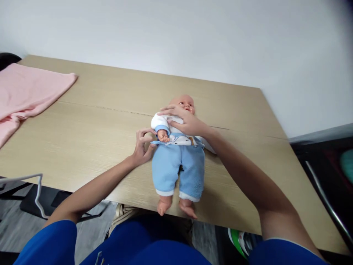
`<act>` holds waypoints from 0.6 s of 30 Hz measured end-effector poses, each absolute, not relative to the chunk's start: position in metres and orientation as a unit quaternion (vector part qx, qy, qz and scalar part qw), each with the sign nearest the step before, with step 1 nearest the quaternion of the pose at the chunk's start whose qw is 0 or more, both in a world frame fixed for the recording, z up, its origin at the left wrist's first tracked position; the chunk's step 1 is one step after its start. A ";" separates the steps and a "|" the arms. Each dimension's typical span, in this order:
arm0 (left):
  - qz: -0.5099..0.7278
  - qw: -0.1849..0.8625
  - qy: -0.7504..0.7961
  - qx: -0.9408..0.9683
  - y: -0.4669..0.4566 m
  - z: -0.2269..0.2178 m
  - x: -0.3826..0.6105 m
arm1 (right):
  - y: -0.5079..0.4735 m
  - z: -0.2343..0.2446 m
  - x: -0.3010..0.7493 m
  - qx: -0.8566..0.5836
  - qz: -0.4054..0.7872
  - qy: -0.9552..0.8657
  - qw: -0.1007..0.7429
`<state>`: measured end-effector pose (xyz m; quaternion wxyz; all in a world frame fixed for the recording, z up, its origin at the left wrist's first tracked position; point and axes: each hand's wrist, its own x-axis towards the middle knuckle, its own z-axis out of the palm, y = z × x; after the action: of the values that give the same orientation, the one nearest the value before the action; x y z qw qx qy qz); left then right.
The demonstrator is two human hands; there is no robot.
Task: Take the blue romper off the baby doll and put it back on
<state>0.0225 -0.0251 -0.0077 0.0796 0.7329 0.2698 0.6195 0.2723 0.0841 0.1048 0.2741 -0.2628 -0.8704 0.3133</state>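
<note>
Observed a plain off-white wall (165, 36) behind a light wood-grain desk (116, 92). Noted grey wood-patterned floor (95, 228) below. Recorded a slanting metal bar (328, 200) beside the desk's right edge, amid dark surroundings. Found lighting soft.

The right hand (185, 120) hides part of the doll (171, 160) from me; the pink cloth (33, 88) runs out of sight left.

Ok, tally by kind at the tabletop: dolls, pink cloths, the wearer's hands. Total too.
Doll: 1
Pink cloth: 1
Hands (left hand, right hand): 2
Total: 4
</note>
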 end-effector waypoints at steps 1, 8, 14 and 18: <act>0.621 0.084 0.269 0.731 -0.025 -0.008 0.023 | 0.073 0.109 0.276 -0.283 0.314 -0.864 0.274; 0.651 0.116 0.314 0.681 -0.022 -0.013 0.026 | 0.012 0.118 0.295 -0.296 0.291 -0.875 0.251; 0.659 0.232 0.353 0.622 -0.017 -0.015 0.027 | 0.006 0.101 0.279 -0.283 0.283 -0.861 0.313; 0.670 0.307 0.407 0.540 -0.019 -0.006 0.035 | 0.014 0.090 0.267 -0.353 0.310 -0.805 0.361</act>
<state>0.0347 -0.0186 -0.0062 0.3073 0.5399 0.4067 0.6698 0.2672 0.0143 0.0902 0.3613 -0.3533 -0.8054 0.3097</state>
